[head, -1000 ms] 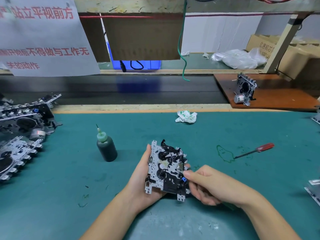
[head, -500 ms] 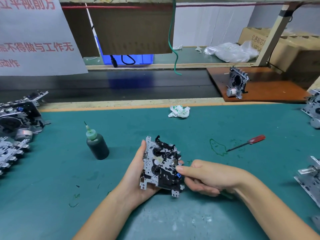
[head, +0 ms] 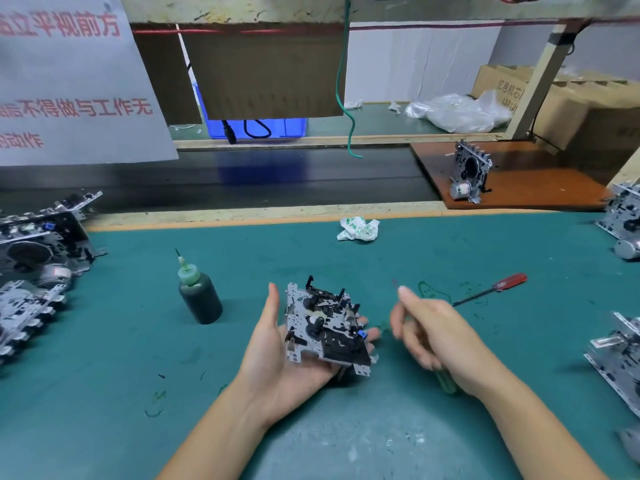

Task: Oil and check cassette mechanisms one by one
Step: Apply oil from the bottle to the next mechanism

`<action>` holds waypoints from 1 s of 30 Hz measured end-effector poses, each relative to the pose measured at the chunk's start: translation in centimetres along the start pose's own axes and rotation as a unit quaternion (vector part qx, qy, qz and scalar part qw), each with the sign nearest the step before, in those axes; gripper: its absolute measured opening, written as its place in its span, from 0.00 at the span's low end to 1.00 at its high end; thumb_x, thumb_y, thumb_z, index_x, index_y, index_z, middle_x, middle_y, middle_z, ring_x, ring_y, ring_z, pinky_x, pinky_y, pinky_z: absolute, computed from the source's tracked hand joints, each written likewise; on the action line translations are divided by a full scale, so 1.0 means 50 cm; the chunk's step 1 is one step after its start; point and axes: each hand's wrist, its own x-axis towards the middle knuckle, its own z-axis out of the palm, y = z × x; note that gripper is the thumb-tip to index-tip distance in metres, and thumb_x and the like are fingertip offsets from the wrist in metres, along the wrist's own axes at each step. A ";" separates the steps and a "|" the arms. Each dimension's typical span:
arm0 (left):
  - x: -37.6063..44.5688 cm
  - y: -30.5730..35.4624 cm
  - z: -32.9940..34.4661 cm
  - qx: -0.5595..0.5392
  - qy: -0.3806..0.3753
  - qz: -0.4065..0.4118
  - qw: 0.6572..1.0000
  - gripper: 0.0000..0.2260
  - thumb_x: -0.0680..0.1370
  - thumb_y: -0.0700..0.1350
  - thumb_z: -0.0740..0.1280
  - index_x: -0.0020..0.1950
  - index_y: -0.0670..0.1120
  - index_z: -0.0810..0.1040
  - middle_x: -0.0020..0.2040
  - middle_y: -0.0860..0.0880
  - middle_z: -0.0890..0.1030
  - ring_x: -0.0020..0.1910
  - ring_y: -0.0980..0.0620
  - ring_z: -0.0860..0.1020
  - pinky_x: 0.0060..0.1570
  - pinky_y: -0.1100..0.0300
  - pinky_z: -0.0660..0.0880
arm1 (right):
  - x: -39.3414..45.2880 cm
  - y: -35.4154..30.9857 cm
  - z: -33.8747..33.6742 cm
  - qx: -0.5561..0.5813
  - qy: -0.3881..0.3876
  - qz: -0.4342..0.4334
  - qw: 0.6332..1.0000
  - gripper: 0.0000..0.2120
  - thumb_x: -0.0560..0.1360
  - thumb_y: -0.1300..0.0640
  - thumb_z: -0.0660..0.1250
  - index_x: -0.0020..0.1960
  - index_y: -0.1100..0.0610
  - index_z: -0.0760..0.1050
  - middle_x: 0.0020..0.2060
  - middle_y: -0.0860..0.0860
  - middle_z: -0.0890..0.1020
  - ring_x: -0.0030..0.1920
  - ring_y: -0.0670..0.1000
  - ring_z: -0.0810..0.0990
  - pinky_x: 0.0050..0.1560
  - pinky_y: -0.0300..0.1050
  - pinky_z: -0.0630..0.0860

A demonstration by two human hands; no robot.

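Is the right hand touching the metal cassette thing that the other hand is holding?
Apart. In the head view, green mat shows between the right hand and the cassette mechanism, which lies in the left hand.

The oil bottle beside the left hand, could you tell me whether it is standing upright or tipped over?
Upright: the oil bottle stands on its base on the green mat, needle tip pointing up.

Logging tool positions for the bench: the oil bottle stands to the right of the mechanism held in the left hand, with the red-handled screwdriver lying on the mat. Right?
Not quite. In the head view the oil bottle stands to the left of the mechanism held in the left hand. The red-handled screwdriver does lie on the mat.
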 end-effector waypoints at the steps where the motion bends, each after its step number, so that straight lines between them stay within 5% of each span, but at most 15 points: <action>1: -0.002 0.001 0.002 -0.011 -0.005 -0.001 1.000 0.43 0.72 0.70 0.56 0.66 0.31 0.70 0.63 0.27 0.72 0.59 0.27 0.74 0.56 0.36 0.74 | 0.004 0.003 -0.006 0.026 0.025 -0.004 0.999 0.21 0.81 0.50 0.52 0.34 0.58 0.71 0.17 0.52 0.67 0.15 0.46 0.58 0.19 0.33 0.56; 4: -0.004 0.003 0.001 -0.024 -0.021 -0.010 0.999 0.45 0.72 0.71 0.55 0.67 0.31 0.68 0.64 0.27 0.71 0.60 0.27 0.73 0.57 0.37 0.73 | 0.008 0.021 -0.018 -0.081 0.113 -0.054 0.989 0.15 0.82 0.56 0.53 0.40 0.56 0.72 0.22 0.50 0.71 0.19 0.47 0.65 0.22 0.37 0.62; 7: -0.003 0.007 -0.010 0.001 -0.044 -0.034 0.998 0.45 0.71 0.72 0.55 0.66 0.32 0.72 0.65 0.28 0.70 0.62 0.29 0.72 0.60 0.38 0.71 | 0.001 0.029 -0.027 -0.445 0.174 -0.077 0.875 0.11 0.80 0.49 0.55 0.47 0.46 0.76 0.34 0.42 0.77 0.40 0.47 0.77 0.40 0.43 0.69; 9: -0.004 0.010 -0.016 0.058 -0.076 -0.064 0.993 0.43 0.72 0.72 0.54 0.64 0.34 0.75 0.66 0.30 0.70 0.62 0.31 0.73 0.63 0.39 0.70 | -0.008 0.030 -0.029 -0.546 0.137 -0.105 0.819 0.14 0.78 0.46 0.58 0.63 0.44 0.72 0.51 0.41 0.76 0.57 0.47 0.72 0.53 0.42 0.67; 11: -0.008 0.015 -0.020 0.153 -0.095 -0.095 0.979 0.38 0.74 0.70 0.56 0.64 0.38 0.77 0.65 0.33 0.73 0.60 0.33 0.75 0.64 0.40 0.69 | -0.018 0.031 -0.030 -0.548 0.044 -0.145 0.822 0.29 0.75 0.40 0.62 0.73 0.46 0.61 0.63 0.44 0.71 0.65 0.47 0.66 0.65 0.40 0.59; 13: -0.013 0.020 -0.015 0.229 -0.104 -0.114 0.961 0.33 0.74 0.69 0.59 0.63 0.43 0.79 0.63 0.38 0.77 0.60 0.37 0.77 0.62 0.45 0.72 | -0.038 0.026 -0.029 -0.559 -0.001 -0.207 0.803 0.32 0.72 0.34 0.59 0.71 0.49 0.66 0.63 0.45 0.73 0.65 0.47 0.69 0.68 0.42 0.59; 16: -0.009 0.027 0.001 0.278 -0.053 -0.138 0.949 0.34 0.68 0.72 0.62 0.53 0.43 0.83 0.55 0.41 0.81 0.53 0.43 0.80 0.55 0.52 0.76 | -0.068 0.027 -0.035 -0.587 0.035 -0.288 0.756 0.27 0.69 0.32 0.58 0.52 0.52 0.79 0.47 0.44 0.80 0.52 0.47 0.77 0.62 0.41 0.64; 18: 0.001 0.032 0.003 0.307 0.001 -0.123 0.944 0.37 0.63 0.75 0.61 0.43 0.39 0.77 0.46 0.39 0.75 0.43 0.44 0.75 0.48 0.53 0.74 | -0.084 0.034 -0.040 -0.592 0.067 -0.301 0.745 0.26 0.68 0.30 0.58 0.44 0.52 0.78 0.40 0.44 0.79 0.46 0.49 0.78 0.59 0.42 0.65; 20: -0.003 0.038 0.002 0.361 0.037 -0.076 0.929 0.41 0.65 0.75 0.56 0.42 0.36 0.80 0.44 0.39 0.80 0.41 0.44 0.79 0.45 0.54 0.77 | -0.100 0.047 -0.042 -0.574 0.101 -0.292 0.758 0.26 0.68 0.29 0.59 0.40 0.52 0.75 0.37 0.44 0.77 0.42 0.49 0.77 0.55 0.42 0.65; 22: -0.025 0.033 0.001 0.494 0.137 0.055 0.857 0.39 0.63 0.76 0.55 0.40 0.41 0.82 0.38 0.44 0.84 0.34 0.47 0.82 0.38 0.56 0.79 | -0.112 0.059 -0.039 -0.547 0.128 -0.282 0.778 0.26 0.69 0.30 0.59 0.38 0.54 0.73 0.35 0.44 0.74 0.39 0.50 0.75 0.51 0.42 0.65; 25: -0.075 0.004 -0.012 0.767 0.203 0.208 0.572 0.38 0.60 0.82 0.48 0.34 0.50 0.78 0.28 0.55 0.78 0.27 0.57 0.74 0.31 0.59 0.70 | -0.117 0.073 -0.026 -0.541 0.150 -0.273 0.782 0.26 0.70 0.31 0.59 0.37 0.55 0.73 0.35 0.46 0.74 0.38 0.51 0.75 0.50 0.42 0.65; 27: -0.092 -0.030 -0.022 0.853 0.180 0.204 0.445 0.35 0.58 0.82 0.47 0.35 0.54 0.73 0.28 0.55 0.74 0.31 0.56 0.74 0.31 0.60 0.67 | -0.114 0.075 -0.019 -0.542 0.159 -0.273 0.779 0.25 0.71 0.33 0.59 0.37 0.56 0.73 0.34 0.46 0.74 0.37 0.51 0.74 0.47 0.41 0.64; 29: -0.091 -0.052 -0.020 0.880 0.178 0.205 0.390 0.29 0.58 0.81 0.48 0.34 0.57 0.65 0.29 0.55 0.70 0.38 0.54 0.76 0.33 0.59 0.65 | -0.112 0.073 -0.016 -0.545 0.166 -0.284 0.771 0.24 0.71 0.34 0.60 0.35 0.56 0.72 0.32 0.47 0.73 0.34 0.51 0.72 0.44 0.39 0.62; 30: -0.088 -0.057 -0.018 0.876 0.184 0.214 0.390 0.28 0.57 0.81 0.50 0.32 0.56 0.63 0.28 0.55 0.70 0.39 0.53 0.77 0.33 0.60 0.63 | -0.112 0.073 -0.015 -0.550 0.169 -0.293 0.764 0.24 0.71 0.35 0.60 0.34 0.56 0.71 0.31 0.47 0.72 0.34 0.51 0.72 0.44 0.39 0.62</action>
